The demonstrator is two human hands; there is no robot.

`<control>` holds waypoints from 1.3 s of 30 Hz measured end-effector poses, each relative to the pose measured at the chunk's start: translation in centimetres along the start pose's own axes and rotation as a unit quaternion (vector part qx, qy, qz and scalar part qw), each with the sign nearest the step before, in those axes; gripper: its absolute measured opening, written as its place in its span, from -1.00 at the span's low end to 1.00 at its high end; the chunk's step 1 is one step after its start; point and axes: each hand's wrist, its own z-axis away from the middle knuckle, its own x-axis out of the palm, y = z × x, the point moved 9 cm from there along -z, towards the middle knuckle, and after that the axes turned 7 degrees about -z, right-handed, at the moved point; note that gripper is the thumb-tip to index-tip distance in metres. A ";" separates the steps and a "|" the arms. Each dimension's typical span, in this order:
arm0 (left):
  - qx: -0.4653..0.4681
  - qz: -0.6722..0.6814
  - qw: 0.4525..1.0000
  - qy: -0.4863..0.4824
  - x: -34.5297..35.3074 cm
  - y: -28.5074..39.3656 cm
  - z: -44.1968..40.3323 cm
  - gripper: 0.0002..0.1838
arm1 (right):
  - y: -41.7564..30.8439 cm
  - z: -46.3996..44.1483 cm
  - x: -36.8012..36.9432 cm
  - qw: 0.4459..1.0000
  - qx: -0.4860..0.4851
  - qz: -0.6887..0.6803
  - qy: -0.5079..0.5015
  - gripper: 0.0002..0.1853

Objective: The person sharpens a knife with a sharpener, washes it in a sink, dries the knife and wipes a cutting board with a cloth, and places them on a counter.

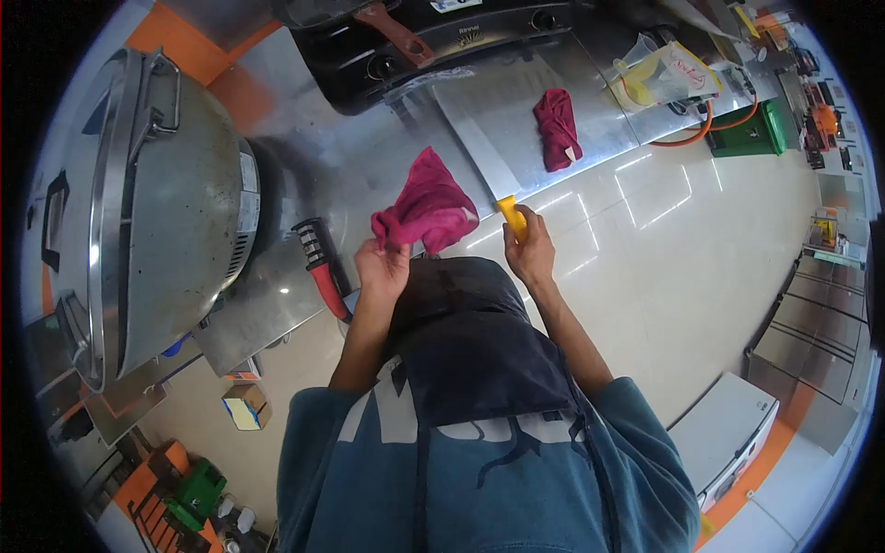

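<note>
My left hand (383,269) is closed on a crumpled magenta cloth (430,205) at the front edge of the steel counter. In my right hand (531,249) is the yellow handle of a knife (513,217). Its long pale blade seems to run up and left over the counter, hard to tell from the shiny steel. A second, folded magenta cloth (557,131) lies farther back, to the right. Left of my left hand, a knife sharpener (323,276) with a red handle rests on the counter.
A large metal pot-like appliance (180,175) stands at the left. At the back sits a black gas stove (461,46) with a brown-handled pan (395,33). A plastic jug (636,83) and printed bag (682,74) are on the right of the steel counter (369,152). Below is a green bin (751,132).
</note>
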 end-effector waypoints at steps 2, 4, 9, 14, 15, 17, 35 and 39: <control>-0.025 -0.025 0.995 -0.092 -0.2 -1.0 -0.2 -0.69 | -0.4 -0.7 0.7 1.000 -0.010 0.007 -0.021 -0.59; -0.061 -0.021 0.985 -0.159 1.0 -2.6 0.6 -0.66 | -0.5 -1.2 1.0 0.999 -0.018 0.012 -0.044 -0.59; -0.085 -0.214 0.952 -0.202 4.7 -3.3 3.0 -0.63 | -0.2 -2.6 1.1 0.998 -0.032 0.026 -0.054 -0.59; 0.062 -0.341 0.896 -0.277 6.3 -0.5 2.8 -0.54 | 1.4 -1.7 -1.6 0.999 0.002 0.007 0.033 -0.57; 0.050 -0.297 0.907 -0.294 6.2 -0.2 2.8 -0.51 | 2.2 -1.4 -2.1 0.998 0.018 -0.007 0.064 -0.56; -0.054 -0.106 0.947 -0.298 7.3 -0.3 3.8 -0.43 | 3.6 -1.6 -2.6 0.993 0.052 -0.039 0.102 -0.53; -0.111 -0.041 0.935 -0.335 10.0 -3.7 3.0 -0.53 | -6.3 -9.4 -3.4 0.980 -0.125 -0.043 0.150 -0.42; -0.130 -0.096 0.935 -0.315 15.6 -8.7 5.4 -0.55 | -14.3 -8.0 7.9 0.445 0.161 -0.875 -0.107 -0.38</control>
